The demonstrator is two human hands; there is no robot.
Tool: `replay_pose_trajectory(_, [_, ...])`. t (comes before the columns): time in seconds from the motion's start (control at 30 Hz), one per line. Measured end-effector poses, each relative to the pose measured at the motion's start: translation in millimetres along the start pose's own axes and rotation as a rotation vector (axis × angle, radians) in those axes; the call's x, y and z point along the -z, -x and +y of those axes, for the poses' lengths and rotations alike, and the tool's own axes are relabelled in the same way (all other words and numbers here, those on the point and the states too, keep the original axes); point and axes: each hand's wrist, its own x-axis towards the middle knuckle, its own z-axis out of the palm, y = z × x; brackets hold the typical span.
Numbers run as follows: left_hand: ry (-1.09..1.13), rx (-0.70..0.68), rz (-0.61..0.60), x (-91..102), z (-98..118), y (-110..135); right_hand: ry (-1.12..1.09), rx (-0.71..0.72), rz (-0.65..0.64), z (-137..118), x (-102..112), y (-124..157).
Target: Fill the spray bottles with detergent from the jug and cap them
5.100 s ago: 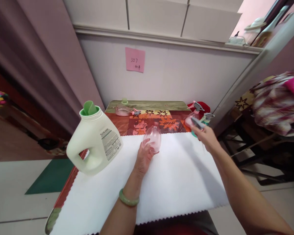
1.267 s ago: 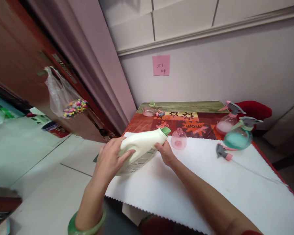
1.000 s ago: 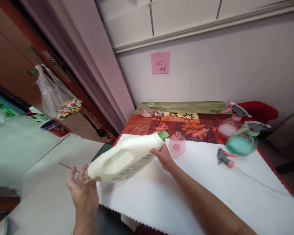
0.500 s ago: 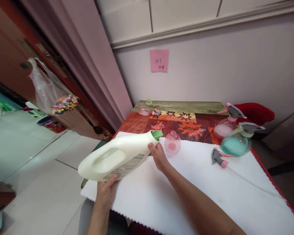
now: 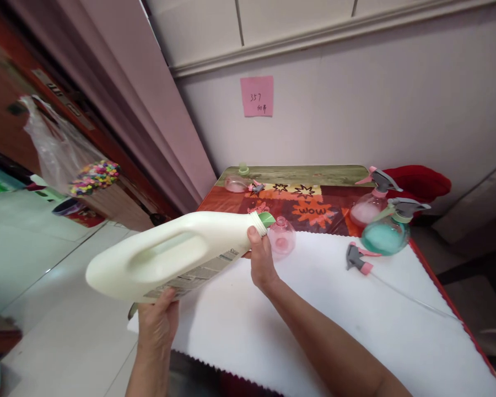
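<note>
A large white detergent jug [image 5: 194,234] is tipped nearly level above the table, its green spout [image 5: 267,219] pointing right. My left hand [image 5: 159,317] supports its underside near the base. My right hand [image 5: 258,259] grips the jug's neck, thumb on top. Close to the spout stands a small clear pink spray bottle [image 5: 281,241] with its mouth uncovered; the spout sits just left of and about level with that mouth. No liquid stream shows between them. A grey and pink spray head [image 5: 361,260] with a long tube lies on the white cloth.
Two spray bottles, one with pink liquid [image 5: 366,210] and one with teal liquid [image 5: 385,238], stand at the right. Another clear bottle [image 5: 235,184] lies at the back left beside a green cap [image 5: 243,169]. White cloth [image 5: 314,298] covers the table's front.
The jug's base has swung left and closer to me, and its spout has come nearer the small bottle's mouth. Both hands keep their hold. The whole view has shifted slightly.
</note>
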Motion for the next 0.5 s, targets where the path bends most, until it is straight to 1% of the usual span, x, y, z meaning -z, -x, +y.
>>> replay_pose_trajectory(0.1, [-0.025,-0.045,0.023,-7.4,7,-6,-0.037,-0.043,0.031,-3,-1,-2])
replay_pose_trajectory(0.2, [-0.027,-0.057,0.031,-13.6,13,-11,-0.075,-0.09,0.058,-6,0,-5])
replay_pose_trajectory(0.5, [0.032,-0.099,0.006,-23.1,23,-14,-0.129,-0.104,0.033,-17,0,-8])
